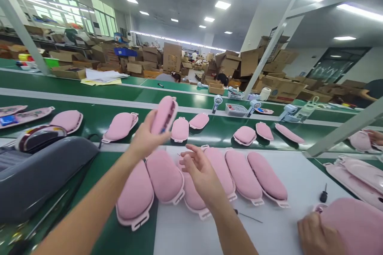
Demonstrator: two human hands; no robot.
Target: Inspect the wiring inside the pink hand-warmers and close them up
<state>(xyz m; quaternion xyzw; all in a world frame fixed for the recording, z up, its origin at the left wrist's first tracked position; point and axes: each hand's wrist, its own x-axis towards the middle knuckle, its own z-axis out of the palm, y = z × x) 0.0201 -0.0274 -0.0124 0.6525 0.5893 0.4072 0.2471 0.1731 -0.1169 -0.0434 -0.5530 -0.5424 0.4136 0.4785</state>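
Note:
My left hand (149, 135) grips a pink oval case (165, 114), tilted on edge and raised above the bench; dark parts show along its side. To the right, my right hand (199, 167) is open with its fingers spread, over a row of pink cases. It hides part of a pink case (191, 191) under it. At the left end of that row lie another pink case (136, 193) and one beside it (165, 175); to the right are several more, such as the rightmost pink case (267, 175). They rest on a white sheet (287, 235) and the green bench.
A grey tape dispenser (50, 171) stands at the left. Screwdrivers lie on the bench, one (323, 194) near a co-worker's hand (317, 233) holding a pink case. Behind, more pink cases lie on the green line (215, 135). A metal post (269, 44) slants up at the right.

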